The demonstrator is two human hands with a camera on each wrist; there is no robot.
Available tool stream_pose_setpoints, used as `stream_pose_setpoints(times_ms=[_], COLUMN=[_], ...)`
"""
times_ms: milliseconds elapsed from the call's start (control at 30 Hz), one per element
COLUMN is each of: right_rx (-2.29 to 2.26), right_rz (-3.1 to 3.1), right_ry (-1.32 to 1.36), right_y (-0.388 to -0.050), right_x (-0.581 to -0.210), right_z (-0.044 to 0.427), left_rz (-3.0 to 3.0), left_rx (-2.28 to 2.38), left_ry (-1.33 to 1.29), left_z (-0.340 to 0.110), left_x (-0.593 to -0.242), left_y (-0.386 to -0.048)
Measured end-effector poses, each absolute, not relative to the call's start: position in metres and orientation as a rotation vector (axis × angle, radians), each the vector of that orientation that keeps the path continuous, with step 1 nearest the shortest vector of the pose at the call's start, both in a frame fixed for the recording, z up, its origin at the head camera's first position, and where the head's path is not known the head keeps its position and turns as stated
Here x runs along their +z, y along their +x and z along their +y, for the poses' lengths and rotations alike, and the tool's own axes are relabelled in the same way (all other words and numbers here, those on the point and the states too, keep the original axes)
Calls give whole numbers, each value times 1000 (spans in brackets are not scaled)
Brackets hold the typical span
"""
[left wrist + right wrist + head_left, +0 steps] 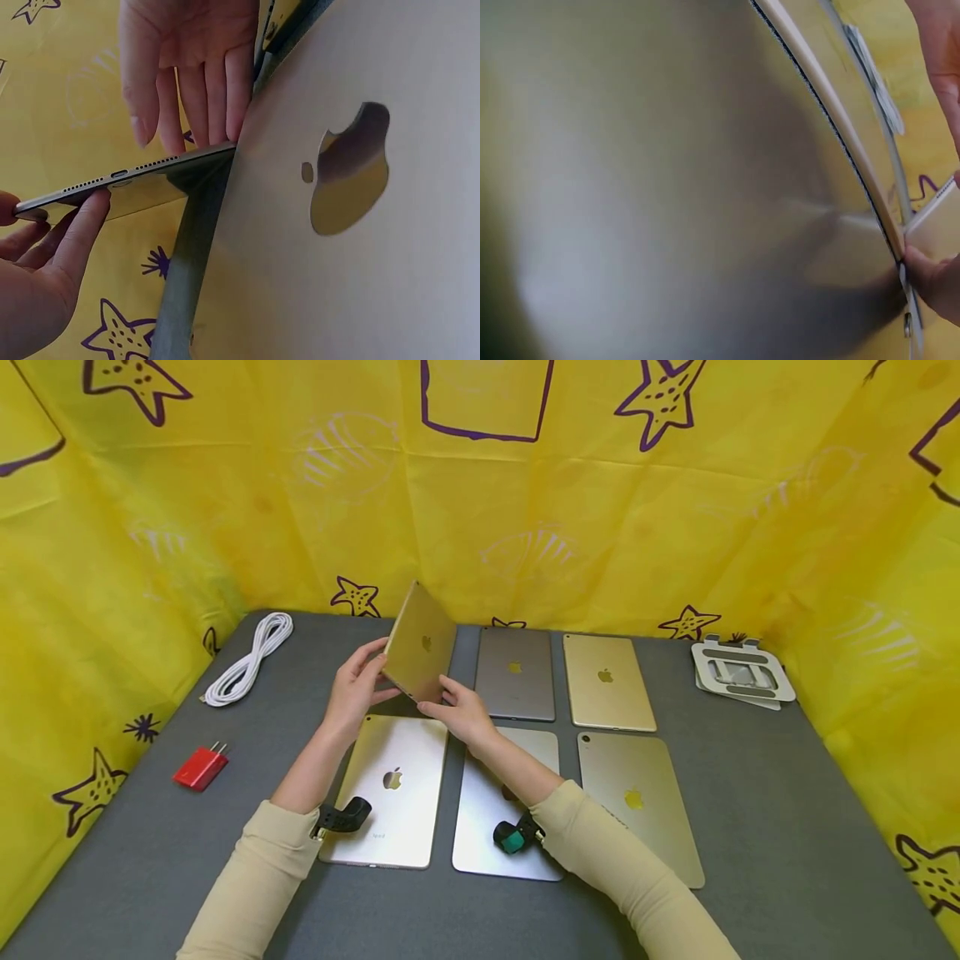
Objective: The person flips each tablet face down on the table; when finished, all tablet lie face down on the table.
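In the head view, a gold-looking tablet (420,652) is raised and tilted, its logo back facing right. My left hand (352,689) grips its lower left corner; in the left wrist view that hand (45,300) has the thumb and fingers on opposite faces. My right hand (465,714) touches the lower edge near the other corner. Its fingers (214,97) look straight in the left wrist view, and the thumb stands apart. Speaker holes and a port show along the tablet's edge (120,174). A silver tablet (405,752) lies below the hands.
Other tablets lie logo up: a dark grey one (515,693), a gold one (609,652), a silver one (487,843) under the right forearm, and a pale one (660,793). A white cable (251,660), a red charger (200,768) and a white folding stand (742,672) lie around them.
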State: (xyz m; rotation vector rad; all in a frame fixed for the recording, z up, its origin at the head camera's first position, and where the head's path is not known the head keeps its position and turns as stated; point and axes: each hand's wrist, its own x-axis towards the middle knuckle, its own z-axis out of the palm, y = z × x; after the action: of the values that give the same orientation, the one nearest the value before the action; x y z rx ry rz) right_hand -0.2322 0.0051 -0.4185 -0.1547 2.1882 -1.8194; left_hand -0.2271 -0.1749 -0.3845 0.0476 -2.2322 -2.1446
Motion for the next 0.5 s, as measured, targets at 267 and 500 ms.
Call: stream_pose_setpoints(times_ms=[267,500], right_rx=[-1791,-1662], right_rz=[2199,2340], right_ry=[-199,-333], right_y=[-231,-232], right_x=[-420,-421], right_z=[6,6], left_rz=[-2092,-2165], left_rx=[-2290,-2244], left_ry=[210,282], left_z=[-186,-196], left_x=[-393,-398], left_y=[-231,-233])
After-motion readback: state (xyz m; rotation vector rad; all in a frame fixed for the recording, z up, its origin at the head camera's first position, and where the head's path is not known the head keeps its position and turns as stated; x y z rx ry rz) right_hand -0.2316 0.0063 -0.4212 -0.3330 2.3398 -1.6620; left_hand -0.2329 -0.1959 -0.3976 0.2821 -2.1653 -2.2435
